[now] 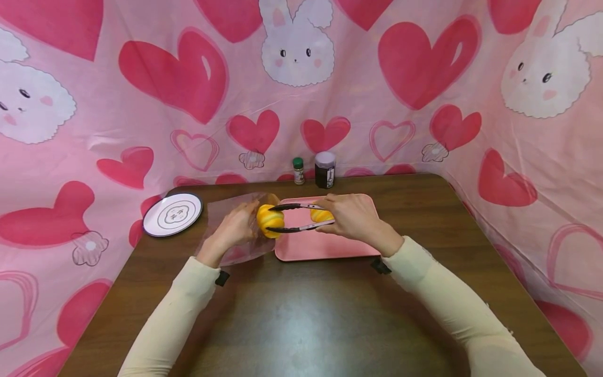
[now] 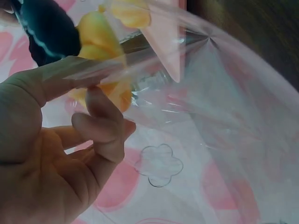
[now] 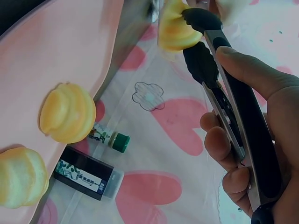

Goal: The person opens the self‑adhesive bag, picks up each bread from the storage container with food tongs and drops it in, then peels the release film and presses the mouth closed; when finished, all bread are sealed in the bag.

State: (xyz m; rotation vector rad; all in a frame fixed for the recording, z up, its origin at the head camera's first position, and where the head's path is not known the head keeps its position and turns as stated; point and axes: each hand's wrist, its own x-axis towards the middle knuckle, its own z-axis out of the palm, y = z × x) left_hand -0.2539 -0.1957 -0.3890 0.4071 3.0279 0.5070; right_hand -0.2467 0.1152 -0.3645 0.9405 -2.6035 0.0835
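My left hand [image 1: 233,230] pinches the edge of a clear plastic bag [image 2: 229,135] between thumb and fingers; the bag spreads out around that hand. My right hand [image 1: 350,217] grips black-and-silver tongs [image 3: 250,121]. Their black tips clasp a yellow striped bun [image 1: 270,222], which is up at the bag's mouth close to the left fingers. How far the bun sits inside the bag I cannot tell. On the pink tray [image 1: 325,250] beneath the tongs lie two more buns, one nearer bun [image 3: 69,113] and a paler bun [image 3: 21,177] in the right wrist view.
A white plate [image 1: 173,214] with a dark rim lies at the table's left edge. Against the back stand a small green-capped bottle [image 1: 299,172] and a dark jar [image 1: 325,170] with a pale lid. Heart-and-rabbit cloth [image 1: 301,99] hangs around the brown table [image 1: 292,309].
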